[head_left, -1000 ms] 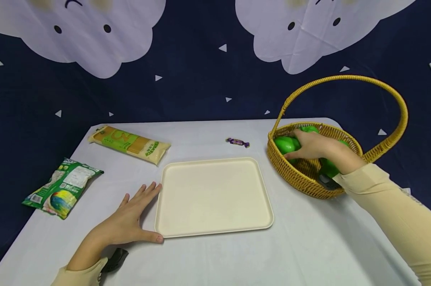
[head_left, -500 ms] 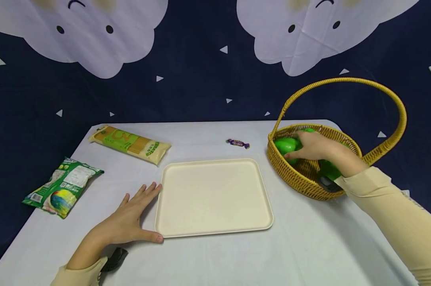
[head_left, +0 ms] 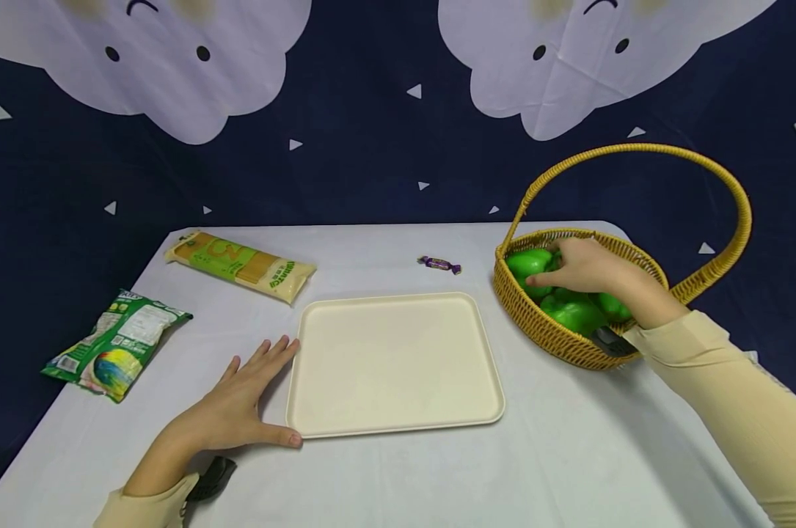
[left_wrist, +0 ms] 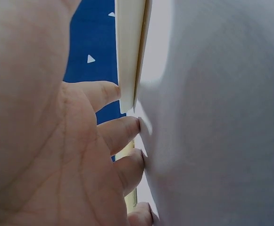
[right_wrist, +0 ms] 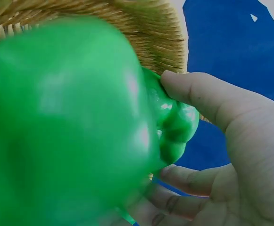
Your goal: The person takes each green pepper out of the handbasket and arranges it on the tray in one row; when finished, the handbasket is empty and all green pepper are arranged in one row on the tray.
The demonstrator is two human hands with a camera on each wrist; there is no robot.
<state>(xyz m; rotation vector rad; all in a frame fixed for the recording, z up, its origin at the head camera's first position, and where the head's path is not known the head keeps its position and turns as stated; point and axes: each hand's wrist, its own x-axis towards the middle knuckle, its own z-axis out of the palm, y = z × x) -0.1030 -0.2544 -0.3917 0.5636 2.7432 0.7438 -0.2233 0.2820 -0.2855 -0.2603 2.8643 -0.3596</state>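
My right hand (head_left: pixel 589 268) reaches into the wicker basket (head_left: pixel 536 326), thumb and fingers around a green pepper (head_left: pixel 528 264) at its left side. The right wrist view shows the thumb of that hand (right_wrist: pixel 231 136) against this pepper (right_wrist: pixel 167 113), fingers on the other side. A second green pepper (head_left: pixel 574 314), large and close in the right wrist view, lies below the hand. My left hand (head_left: pixel 229 407) is spread on the table, its thumb and a fingertip at the left edge of the cream tray (head_left: pixel 398 367); the left wrist view shows these fingers (left_wrist: pixel 109 92) straight beside the tray (left_wrist: pixel 129 56).
A yellow noodle packet (head_left: pixel 239 265) lies at the back left, with a green snack bag (head_left: pixel 117 345) in front of it. A purple wrapped candy (head_left: pixel 439 264) is behind the tray. The basket's tall handle (head_left: pixel 642 148) arches over the right arm.
A green pepper has come into view in the front of the basket, below my right hand. The right hand has shifted slightly on the left pepper. My left hand and the tray have stayed put.
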